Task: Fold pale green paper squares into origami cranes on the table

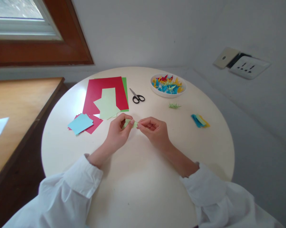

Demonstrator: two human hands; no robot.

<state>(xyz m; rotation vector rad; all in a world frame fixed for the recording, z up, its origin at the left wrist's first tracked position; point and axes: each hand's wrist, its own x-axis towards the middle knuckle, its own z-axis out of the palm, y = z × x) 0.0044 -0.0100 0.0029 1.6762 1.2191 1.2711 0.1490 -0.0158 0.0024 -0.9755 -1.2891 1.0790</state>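
Observation:
Between my two hands is a small folded piece of pale green paper [134, 124], held just above the round white table [143, 177]. My left hand [120, 129] pinches its left part between thumb and forefinger. At its right end, the fingertips of my right hand [155, 130] are pinched on the same paper. My fingers cover much of it, so its folded shape is partly hidden. Just beyond my left hand lie pale green sheets [108, 103] on top of a red sheet [94, 91], with a green sheet [125, 90] showing beneath.
Black-handled scissors [137, 97] lie beyond my hands. A white bowl [168, 94] holds colourful folded paper pieces; a small green paper bundle [174, 106] lies before it. Folded blue and yellow papers [200, 121] are at right, light blue squares [81, 123] at left. A wooden table [21, 98] stands left.

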